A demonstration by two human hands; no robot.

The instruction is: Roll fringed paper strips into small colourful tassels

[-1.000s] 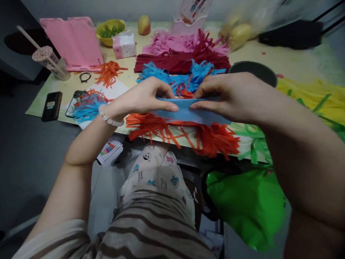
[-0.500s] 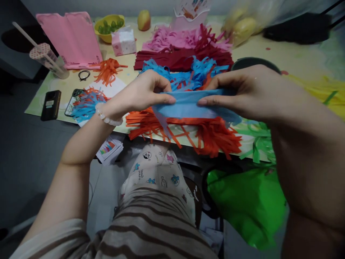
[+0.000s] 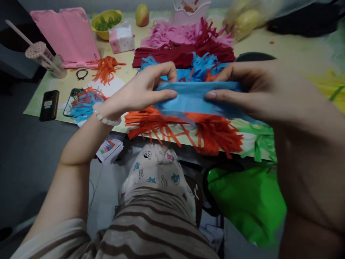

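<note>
Between my hands a sheet of blue tissue paper (image 3: 188, 99) is held up above the table. My left hand (image 3: 151, 86) pinches its left part, thumb in front and fingers behind. Further right, my right hand (image 3: 250, 86) grips it the same way, and loose blue paper trails below that hand. Orange fringed tissue paper (image 3: 218, 133) lies under the sheet at the table's front edge. Just behind my hands are blue fringed strips (image 3: 202, 68), partly hidden, then dark red tissue paper (image 3: 164, 57) and pink fringe (image 3: 172, 36).
At left stand a pink folding stand (image 3: 66, 37) and a cup with a straw (image 3: 44, 59); a phone (image 3: 50, 105) and blue-orange tassel (image 3: 86, 104) lie nearer. Green fringe (image 3: 260, 138) is at right, above a green bag (image 3: 248, 201). A yellow bowl (image 3: 105, 33) sits at the back.
My right hand has shifted slightly right, away from the left, and more blue paper shows between them. Both hands still pinch the sheet. The view has moved a little.
</note>
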